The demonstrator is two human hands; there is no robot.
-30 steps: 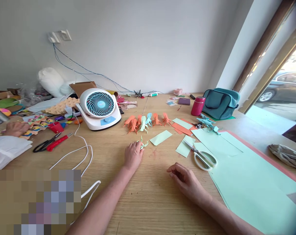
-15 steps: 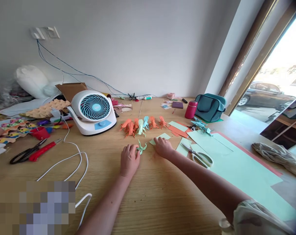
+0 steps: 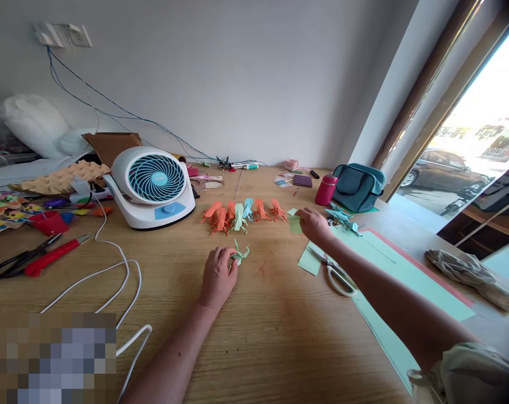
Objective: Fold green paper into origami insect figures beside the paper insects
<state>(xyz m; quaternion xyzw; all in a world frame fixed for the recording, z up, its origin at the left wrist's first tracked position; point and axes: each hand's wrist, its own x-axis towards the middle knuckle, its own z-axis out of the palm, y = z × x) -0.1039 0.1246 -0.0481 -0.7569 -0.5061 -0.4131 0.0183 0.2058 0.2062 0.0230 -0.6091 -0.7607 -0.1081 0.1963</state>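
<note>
My left hand [image 3: 218, 276] rests on the wooden table [image 3: 254, 336] with its fingers closed on a small green folded paper figure [image 3: 239, 253]. My right hand [image 3: 315, 225] reaches out to the right and pinches a green paper strip [image 3: 295, 224] just above the table. Behind them stands a row of several orange, green and blue folded paper figures [image 3: 238, 212]. White-handled scissors [image 3: 337, 275] lie under my right forearm on a green paper piece [image 3: 310, 261].
A white and blue desk fan [image 3: 153, 186] stands at the back left, its white cable [image 3: 111, 269] looping across the table. Red and black scissors [image 3: 27, 261] lie far left. A teal bag [image 3: 357, 185], a pink bottle [image 3: 325, 189] and large green sheets [image 3: 409, 280] fill the right.
My right hand has lifted the green strip from beside the left hand and carried it right and back. The left hand stays on the green figure. The view has shifted right.
</note>
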